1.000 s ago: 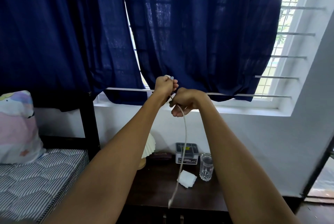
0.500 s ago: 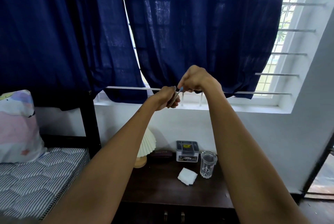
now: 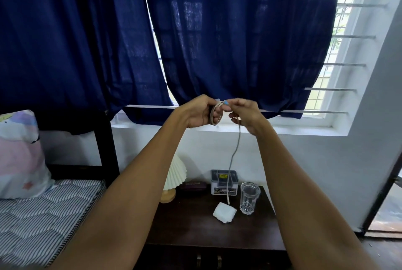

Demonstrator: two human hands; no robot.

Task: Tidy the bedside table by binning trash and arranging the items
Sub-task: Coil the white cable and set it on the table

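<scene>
Coiling the cable (image 3: 233, 156) is the step we're on, by the look of it: loops sit around the left hand (image 3: 201, 113) fingers (image 3: 215, 115), clenched on the coil. Right hand (image 3: 243, 115) pinches the strand just beside the coil, approx at the blue tip; free tail hangs down through it, end dangling over the bedside table (image 3: 195, 226) near the tissue (image 3: 224, 212) and glass (image 3: 249, 197). Next move prob needs another wrap w/ the right hand feeding slack, keeping the tail clear of the glass.
</scene>
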